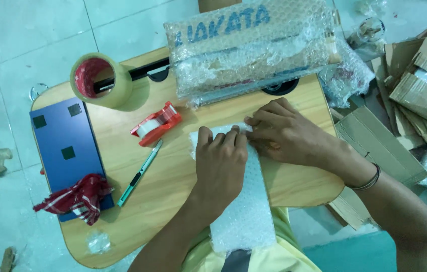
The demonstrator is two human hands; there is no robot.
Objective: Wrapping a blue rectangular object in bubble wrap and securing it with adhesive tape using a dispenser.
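A white strip of bubble wrap [241, 201] is pressed flat on the wooden counter [173, 171] just right of the red tape dispenser [157, 123] — the left hand [221, 163] lies palm-down on it, fingers together, while the right hand [284, 131] pinches its far edge with curled fingers. The sheet looks light, soft and limp — probably best taken by its edges. No open container is seen; beyond the dispenser a long bubble-wrapped parcel [249, 48] hides its contents.

Left hand [219, 161]: palm down, fingers together and pointing away from the body, pressed flat.
Right hand [284, 132]: palm down, just beside the left hand, fingertips curled and meeting the left hand's fingertips.
Left forearm: bare, rising straight from below.
Right forearm: bare, angled in from the lower right, thin bangle at the wrist.
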